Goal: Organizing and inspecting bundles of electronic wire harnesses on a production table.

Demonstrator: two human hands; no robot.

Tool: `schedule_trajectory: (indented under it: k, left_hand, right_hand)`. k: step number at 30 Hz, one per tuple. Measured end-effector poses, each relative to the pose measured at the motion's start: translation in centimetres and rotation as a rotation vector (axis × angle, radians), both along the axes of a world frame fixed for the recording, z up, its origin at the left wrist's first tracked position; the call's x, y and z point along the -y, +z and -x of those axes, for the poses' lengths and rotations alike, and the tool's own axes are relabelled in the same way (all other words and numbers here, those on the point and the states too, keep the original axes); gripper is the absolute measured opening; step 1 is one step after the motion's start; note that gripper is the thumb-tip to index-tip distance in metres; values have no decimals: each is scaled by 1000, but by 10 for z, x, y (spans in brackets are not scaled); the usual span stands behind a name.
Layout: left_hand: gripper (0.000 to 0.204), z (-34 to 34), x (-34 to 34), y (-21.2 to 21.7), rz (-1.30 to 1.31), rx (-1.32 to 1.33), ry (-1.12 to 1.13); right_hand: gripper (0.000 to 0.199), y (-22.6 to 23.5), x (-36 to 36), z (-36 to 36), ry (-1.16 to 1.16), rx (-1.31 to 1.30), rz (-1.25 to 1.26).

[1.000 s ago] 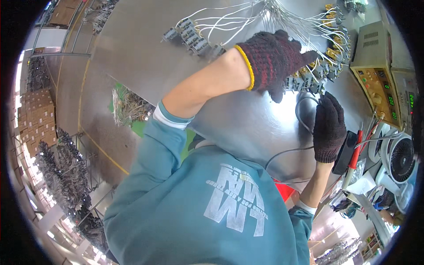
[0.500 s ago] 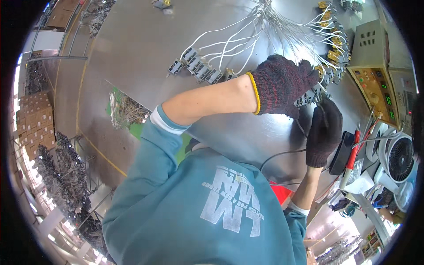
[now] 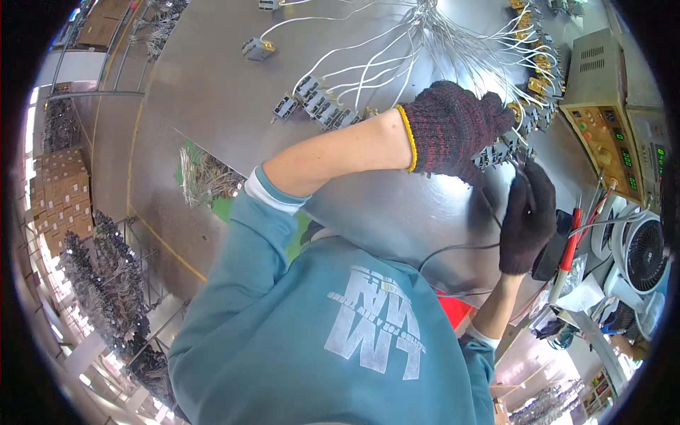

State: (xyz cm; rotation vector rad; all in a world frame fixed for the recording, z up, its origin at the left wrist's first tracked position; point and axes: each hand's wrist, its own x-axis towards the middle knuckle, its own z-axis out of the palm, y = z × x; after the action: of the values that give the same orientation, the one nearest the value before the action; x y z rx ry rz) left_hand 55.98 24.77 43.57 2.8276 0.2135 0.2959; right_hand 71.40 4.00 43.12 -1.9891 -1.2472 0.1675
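The left hand (image 3: 453,131) and right hand (image 3: 530,219), both in dark knitted gloves, are apart but near each other. The right is curled on a thin grey cable (image 3: 457,248); whether the left grips anything cannot be told, as its fingertips hide what they meet. The connectors (image 3: 496,152) are small grey blocks, some with yellow-gold parts, and white wires (image 3: 425,32) fan out to them from one bundle. They lie on a smooth, shiny metal bench (image 3: 219,71). At its right stand a beige instrument (image 3: 602,145) with green digits, a red-handled tool (image 3: 570,244) and a fan (image 3: 644,251). Off to the left are stacked cartons (image 3: 60,188) and a yellow floor line (image 3: 172,249). One row of connectors sits at the left fingers, just beyond the right fingertips; another group lies beyond the left wrist.
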Motion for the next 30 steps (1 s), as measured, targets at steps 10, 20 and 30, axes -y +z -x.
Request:
schedule_trajectory:
  k: [10,20,30]
  left_hand:
    - [98,-6,0,-6,-65,67,-19]
    - [98,-7,-3,-5,11,-12,-18]
    - [113,-5,-6,2,91,-188,-23]
  right_hand:
    - [34,-21,5,18,15,219,-2]
    - [34,-5,6,21,38,186,4]
    - [39,0,-4,40,83,364,91]
